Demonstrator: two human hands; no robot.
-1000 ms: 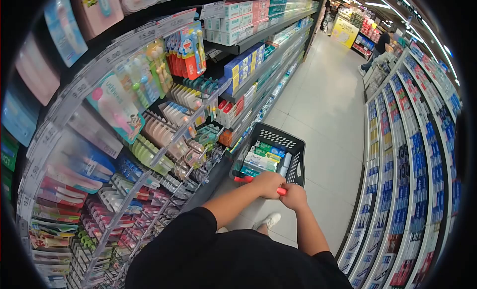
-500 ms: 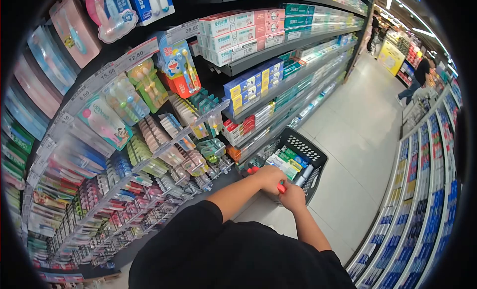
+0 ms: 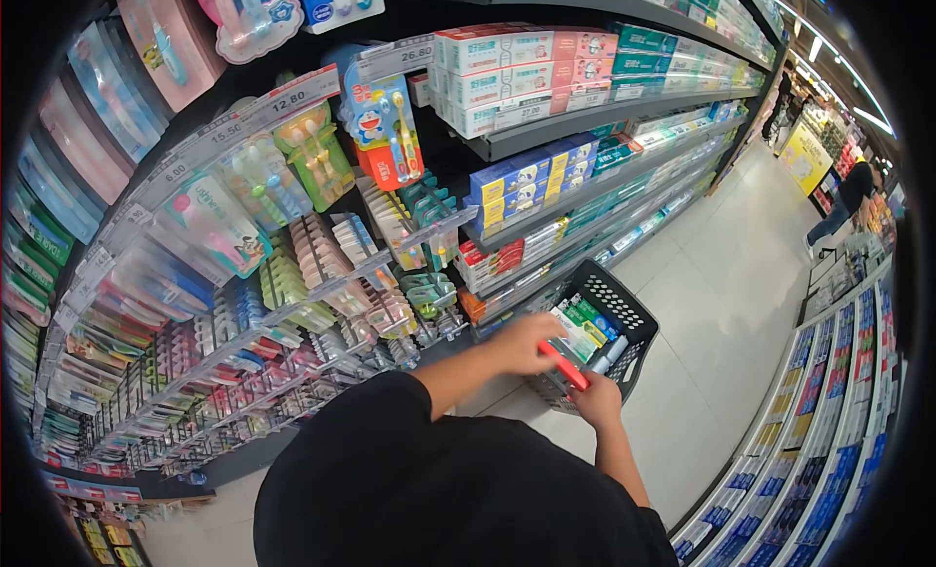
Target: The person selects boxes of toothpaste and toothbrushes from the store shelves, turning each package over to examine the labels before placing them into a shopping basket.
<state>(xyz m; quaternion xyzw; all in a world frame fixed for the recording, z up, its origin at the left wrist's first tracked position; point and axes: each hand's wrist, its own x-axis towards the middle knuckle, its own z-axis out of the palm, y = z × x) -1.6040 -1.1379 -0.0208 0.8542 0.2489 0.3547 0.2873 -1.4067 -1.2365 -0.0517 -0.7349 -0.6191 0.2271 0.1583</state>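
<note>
A black perforated shopping basket (image 3: 639,318) stands on the floor in front of me, with a red handle (image 3: 565,365) raised on my side of it. My right hand (image 3: 597,401) is closed around the handle's right end. At the left part of the handle is my left hand (image 3: 526,344); motion blur hides whether its fingers grip it. Inside the basket lie several green, white and yellow boxes (image 3: 585,323) and a pale tube-like item (image 3: 611,354).
Toothbrush packs (image 3: 312,157) hang on racks at left. Beyond them, shelves carry toothpaste boxes (image 3: 526,84). A tiled aisle (image 3: 702,265) runs ahead, with packed shelves (image 3: 780,440) along its right. Farther up are a person (image 3: 846,201) in dark clothes and a yellow display (image 3: 805,157).
My right hand has shifted to the handle's right end, exposing more red between my hands. The left hand has moved slightly and blurred. The view has shifted, so shelves and basket appear farther right.
</note>
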